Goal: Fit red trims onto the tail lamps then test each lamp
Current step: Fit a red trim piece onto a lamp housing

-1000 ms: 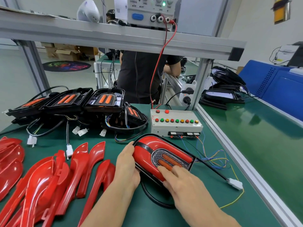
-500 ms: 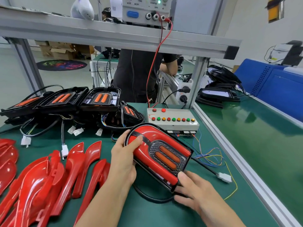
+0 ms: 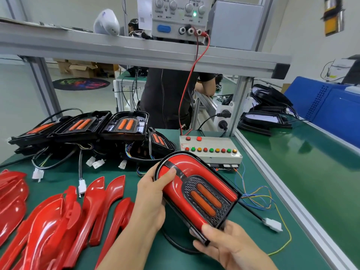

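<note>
Above green bench, left hand (image 3: 151, 199), right hand (image 3: 226, 248) gripping tail lamp (image 3: 196, 193)

A green mat (image 3: 243, 248) covered the near workbench, edged on the right by an aluminium rail (image 3: 292, 207). Grey posts (image 3: 41, 84) carried a metal shelf (image 3: 136, 53) across the scene, and a grey power supply (image 3: 175, 16) with a lit green lamp stood on it. To the right ran a second green bench (image 3: 321, 162), with a blue cabinet (image 3: 331, 106) beyond. Far off lay a pale grey floor (image 3: 17, 102), cardboard boxes (image 3: 78, 68), a dark round mat (image 3: 80, 83) and a white wall (image 3: 303, 36). A person in black (image 3: 163, 98) stood behind the bench.
</note>
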